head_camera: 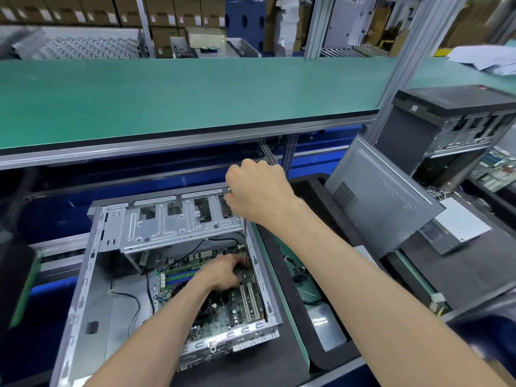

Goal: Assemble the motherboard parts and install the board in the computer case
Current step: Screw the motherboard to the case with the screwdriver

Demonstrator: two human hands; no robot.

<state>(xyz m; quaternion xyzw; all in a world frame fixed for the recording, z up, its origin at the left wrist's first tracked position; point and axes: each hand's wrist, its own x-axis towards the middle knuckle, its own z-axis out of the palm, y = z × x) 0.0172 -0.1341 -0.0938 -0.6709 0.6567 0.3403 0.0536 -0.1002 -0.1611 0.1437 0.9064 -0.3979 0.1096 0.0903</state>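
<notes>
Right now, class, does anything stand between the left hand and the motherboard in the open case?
Nothing visible does. The left hand already rests on the motherboard inside the computer case. The drive cage sits farther back, beside the right hand.

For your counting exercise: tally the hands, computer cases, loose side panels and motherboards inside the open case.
Hands: 2, left hand, right hand
Computer cases: 2, open case, second case
Loose side panels: 1, side panel
Motherboards: 1, motherboard
Total: 6
</notes>
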